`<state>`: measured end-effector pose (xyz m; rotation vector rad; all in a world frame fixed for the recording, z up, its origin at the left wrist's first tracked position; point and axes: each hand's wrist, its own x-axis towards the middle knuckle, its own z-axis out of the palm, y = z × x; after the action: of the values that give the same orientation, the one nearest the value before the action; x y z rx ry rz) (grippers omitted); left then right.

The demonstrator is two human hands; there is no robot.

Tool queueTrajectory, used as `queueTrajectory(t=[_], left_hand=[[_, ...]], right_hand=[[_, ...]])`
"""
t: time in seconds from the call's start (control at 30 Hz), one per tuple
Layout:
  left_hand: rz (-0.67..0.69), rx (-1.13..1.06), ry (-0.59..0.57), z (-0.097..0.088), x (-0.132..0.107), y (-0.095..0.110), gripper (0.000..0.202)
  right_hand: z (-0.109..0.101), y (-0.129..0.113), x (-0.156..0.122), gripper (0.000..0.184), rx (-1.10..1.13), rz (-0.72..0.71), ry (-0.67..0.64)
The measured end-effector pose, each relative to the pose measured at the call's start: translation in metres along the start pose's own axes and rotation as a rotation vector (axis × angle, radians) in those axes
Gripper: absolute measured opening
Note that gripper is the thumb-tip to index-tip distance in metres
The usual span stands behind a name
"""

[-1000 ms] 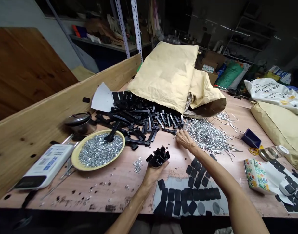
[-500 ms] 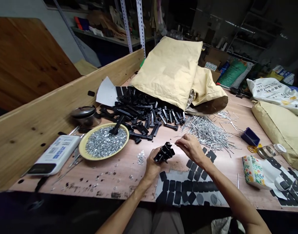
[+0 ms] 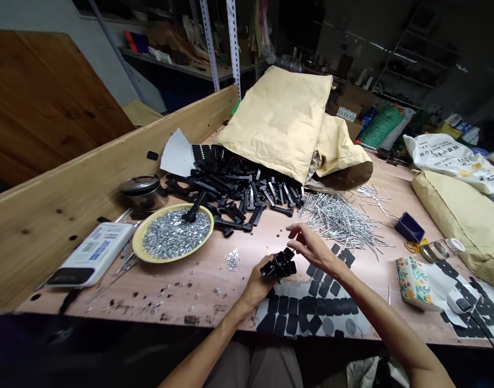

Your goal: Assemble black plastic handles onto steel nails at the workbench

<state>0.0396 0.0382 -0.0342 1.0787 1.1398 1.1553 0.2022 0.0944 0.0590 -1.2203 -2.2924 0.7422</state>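
My left hand [image 3: 257,284] is closed around a cluster of black plastic parts [image 3: 279,265], held up over the table's front. Just to the right of the parts is my right hand [image 3: 311,247], thumb and fingers apart and nothing visible between them. Behind it lies a heap of thin metal rods [image 3: 339,220]. A small pile of metal washers [image 3: 232,260] sits left of the held parts. Farther back spreads a large heap of loose black plastic parts [image 3: 247,194].
A yellow bowl [image 3: 137,252] of small shiny metal pieces stands left, beside a white scale [image 3: 95,253]. Black pads [image 3: 319,307] lie on a sheet in front. Paper sacks [image 3: 279,118], a dark blue box [image 3: 409,227], a jar [image 3: 436,250] and a wooden side board [image 3: 89,151] surround the area.
A thin rod was between my right fingers and the black parts; now the fingers are apart and it no longer shows. My left hand has lowered slightly and turned the parts.
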Motion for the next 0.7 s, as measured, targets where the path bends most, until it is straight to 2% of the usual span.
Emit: queueTrajectory(t=[0.07,0.13,0.2,0.27,0.37,0.5,0.57,0.7], left_hand=[[-0.108,-0.087,0.030,0.002,-0.002,-0.003,0.028],[-0.156,-0.109,0.054,0.000,-0.003,-0.004,0.030],[-0.190,-0.102,0.083,-0.003,-0.004,-0.004,0.031],[-0.205,-0.089,0.100,-0.005,-0.002,-0.003,0.032],[-0.201,-0.140,0.095,-0.007,0.003,0.002,0.028],[-0.212,-0.273,0.119,-0.010,0.013,0.008,0.023],[-0.231,-0.236,0.156,-0.012,0.017,0.009,0.023],[-0.227,-0.109,0.232,-0.012,0.020,0.014,0.025]], right_hand=[[0.002,0.014,0.010,0.030,-0.077,0.033,0.098],[0.006,0.033,0.022,0.028,-0.353,0.091,0.134],[0.015,0.052,0.034,0.022,-0.638,0.144,0.080],[0.026,0.066,0.042,0.024,-0.767,0.155,0.001],[0.036,0.076,0.048,0.026,-0.768,0.106,-0.043],[0.026,0.067,0.043,0.026,-0.771,0.120,-0.014],[0.016,0.055,0.033,0.025,-0.668,0.118,0.042],[0.002,0.023,0.006,0.022,-0.334,-0.014,0.092]])
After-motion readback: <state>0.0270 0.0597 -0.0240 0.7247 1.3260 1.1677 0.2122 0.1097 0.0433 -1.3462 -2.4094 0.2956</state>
